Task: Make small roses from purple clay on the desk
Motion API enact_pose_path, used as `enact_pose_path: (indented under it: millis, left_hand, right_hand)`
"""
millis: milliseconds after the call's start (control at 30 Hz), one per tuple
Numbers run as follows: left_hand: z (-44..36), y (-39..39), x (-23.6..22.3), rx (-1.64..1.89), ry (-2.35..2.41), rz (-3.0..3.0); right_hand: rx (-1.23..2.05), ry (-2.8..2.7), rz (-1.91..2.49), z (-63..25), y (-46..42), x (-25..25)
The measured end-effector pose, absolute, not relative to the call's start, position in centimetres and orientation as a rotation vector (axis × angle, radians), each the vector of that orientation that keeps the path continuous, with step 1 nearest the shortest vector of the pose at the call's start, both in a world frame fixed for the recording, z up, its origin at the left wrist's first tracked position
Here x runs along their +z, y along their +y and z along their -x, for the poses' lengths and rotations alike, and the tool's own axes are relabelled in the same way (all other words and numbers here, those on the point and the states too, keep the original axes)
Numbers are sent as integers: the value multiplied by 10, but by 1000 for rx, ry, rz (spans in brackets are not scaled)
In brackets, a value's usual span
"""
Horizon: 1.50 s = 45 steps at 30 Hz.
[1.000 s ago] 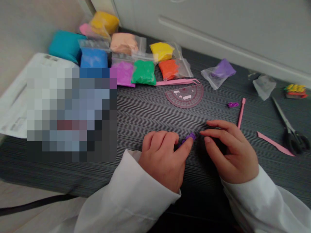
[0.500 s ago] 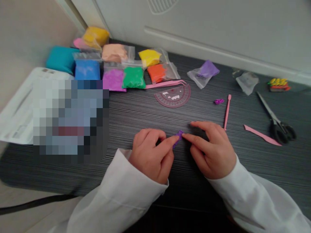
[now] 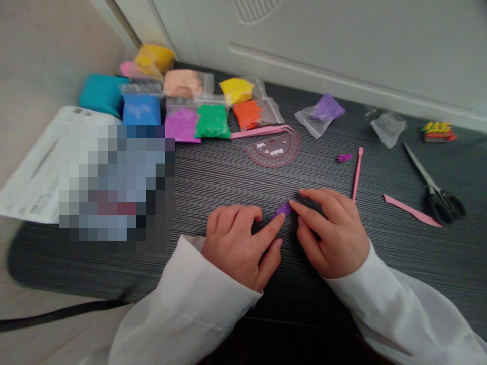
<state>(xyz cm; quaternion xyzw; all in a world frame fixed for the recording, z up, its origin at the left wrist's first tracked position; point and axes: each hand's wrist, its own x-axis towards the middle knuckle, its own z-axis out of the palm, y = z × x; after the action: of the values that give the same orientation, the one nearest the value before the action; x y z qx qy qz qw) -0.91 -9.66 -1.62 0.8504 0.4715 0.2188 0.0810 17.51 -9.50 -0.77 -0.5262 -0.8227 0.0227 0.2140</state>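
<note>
The purple clay (image 3: 282, 210) had shifted slightly between the index fingers of the left hand (image 3: 238, 248) and right hand (image 3: 335, 233), curled and pinching it lightly on the bench (image 3: 228, 177); gentle, even pressure suited it.

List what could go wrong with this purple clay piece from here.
The purple clay piece is small and sits between the fingertips of the left hand and right hand, so pressing could squash it. It rests on the ribbed dark tabletop, which might mark it. The pink modeling tool lies beside the right hand, which could knock it.
</note>
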Motion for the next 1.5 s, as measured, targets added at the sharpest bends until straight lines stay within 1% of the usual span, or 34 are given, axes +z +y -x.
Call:
enact_pose_path:
  millis: [200, 1500]
  left_hand:
    - [11, -95, -16, 569, 1376, -2610]
    - [10, -95, -14, 551, 1357, -2591]
  right_hand:
    - [62, -2298, 1458, -173, -97, -6]
    - [83, -2318, 1434, -175, -99, -4]
